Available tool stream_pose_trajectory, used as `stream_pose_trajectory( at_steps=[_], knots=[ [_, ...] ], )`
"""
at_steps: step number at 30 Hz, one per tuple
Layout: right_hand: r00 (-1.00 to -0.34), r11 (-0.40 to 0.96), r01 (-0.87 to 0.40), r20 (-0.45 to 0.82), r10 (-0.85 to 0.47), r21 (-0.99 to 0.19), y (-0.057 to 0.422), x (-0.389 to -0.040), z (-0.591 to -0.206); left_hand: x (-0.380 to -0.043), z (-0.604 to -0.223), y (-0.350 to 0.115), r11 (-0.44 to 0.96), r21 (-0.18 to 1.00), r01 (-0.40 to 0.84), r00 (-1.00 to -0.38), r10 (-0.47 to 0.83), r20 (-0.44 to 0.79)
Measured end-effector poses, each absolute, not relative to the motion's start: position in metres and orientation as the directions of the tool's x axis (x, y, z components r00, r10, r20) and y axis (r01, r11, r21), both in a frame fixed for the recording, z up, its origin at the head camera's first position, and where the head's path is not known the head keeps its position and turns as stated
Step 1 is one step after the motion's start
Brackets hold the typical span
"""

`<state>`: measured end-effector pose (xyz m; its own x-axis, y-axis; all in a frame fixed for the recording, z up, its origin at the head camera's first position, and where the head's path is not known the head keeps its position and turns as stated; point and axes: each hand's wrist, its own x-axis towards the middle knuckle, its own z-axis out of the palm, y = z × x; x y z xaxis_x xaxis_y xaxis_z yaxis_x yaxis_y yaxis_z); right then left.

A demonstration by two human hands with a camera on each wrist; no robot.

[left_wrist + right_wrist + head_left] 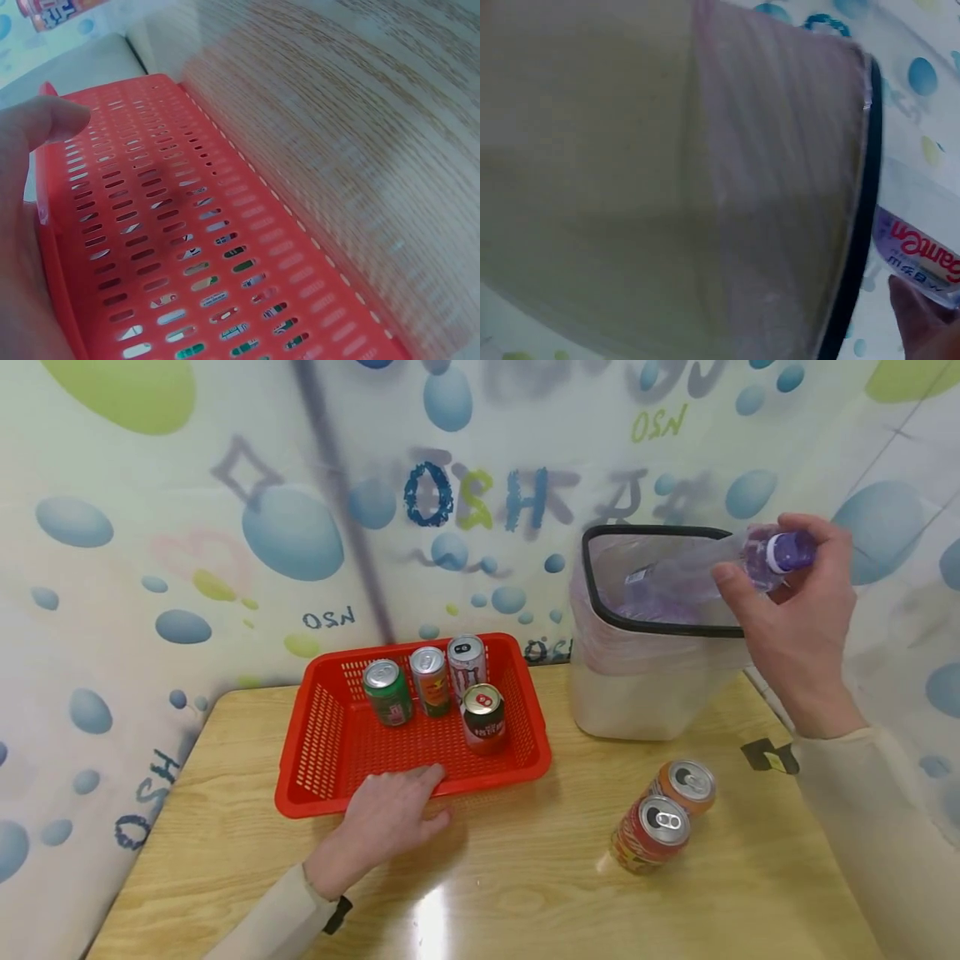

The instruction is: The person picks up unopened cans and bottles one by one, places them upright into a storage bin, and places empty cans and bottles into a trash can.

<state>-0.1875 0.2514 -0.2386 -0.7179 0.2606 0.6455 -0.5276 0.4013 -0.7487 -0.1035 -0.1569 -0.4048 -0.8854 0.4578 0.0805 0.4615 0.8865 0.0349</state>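
In the head view, my right hand (806,610) grips a clear plastic bottle (761,560) near its purple cap, above the right rim of the bin (618,693). The bottle's body slants left over the bin's mouth. Its red-lettered label (922,251) appears in the right wrist view. My left hand (390,814) rests on the front rim of a red basket (303,760), thumb held apart from the wall. Several cans stand inside, among them a green can (388,695) and a dark-and-red can (483,720).
Two cans, an orange can (686,785) and a red can (651,835), stand on the wooden table (525,877) at front right. Clear plastic lines the bin, under a black rim (660,627). A patterned sheet (217,568) hangs behind the table.
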Motion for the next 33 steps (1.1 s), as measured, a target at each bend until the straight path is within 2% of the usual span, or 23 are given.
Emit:
stream_pose_trajectory(
  at_steps=[3,6,10,15,19,25,29,33],
  knots=[
    [-0.762,0.600,-0.385,0.608,0.222,-0.702,0.254,-0.197,-0.242,-0.104,-0.404,-0.157,0.887,0.039,0.460,-0.887,0.456,0.077],
    [-0.817,0.724,-0.260,0.545,0.188,-0.639,0.256,-0.204,-0.243,-0.104,-0.405,-0.157,0.887,0.036,0.460,-0.886,0.456,0.081],
    [-0.894,0.824,-0.150,0.431,0.123,-0.547,0.258,-0.211,-0.241,-0.104,-0.406,-0.157,0.889,0.029,0.457,-0.887,0.453,0.085],
    [-0.942,0.876,-0.118,0.332,0.050,-0.468,0.261,-0.212,-0.241,-0.104,-0.406,-0.156,0.896,0.029,0.443,-0.895,0.440,0.075],
    [-0.933,0.874,-0.112,0.352,0.071,-0.474,0.270,-0.208,-0.241,-0.103,-0.406,-0.156,0.898,0.026,0.440,-0.896,0.437,0.071],
    [-0.923,0.798,-0.067,0.341,0.178,-0.599,0.306,-0.202,-0.244,-0.103,-0.406,-0.156,0.897,0.019,0.442,-0.895,0.440,0.076],
    [-0.957,0.683,0.025,0.179,0.227,-0.730,0.330,-0.206,-0.252,-0.102,-0.405,-0.156,0.899,0.038,0.436,-0.899,0.433,0.067],
    [-0.984,0.511,0.070,0.025,0.177,-0.857,0.344,-0.212,-0.263,-0.102,-0.402,-0.157,0.897,0.137,0.421,-0.907,0.419,0.041]
  ],
)
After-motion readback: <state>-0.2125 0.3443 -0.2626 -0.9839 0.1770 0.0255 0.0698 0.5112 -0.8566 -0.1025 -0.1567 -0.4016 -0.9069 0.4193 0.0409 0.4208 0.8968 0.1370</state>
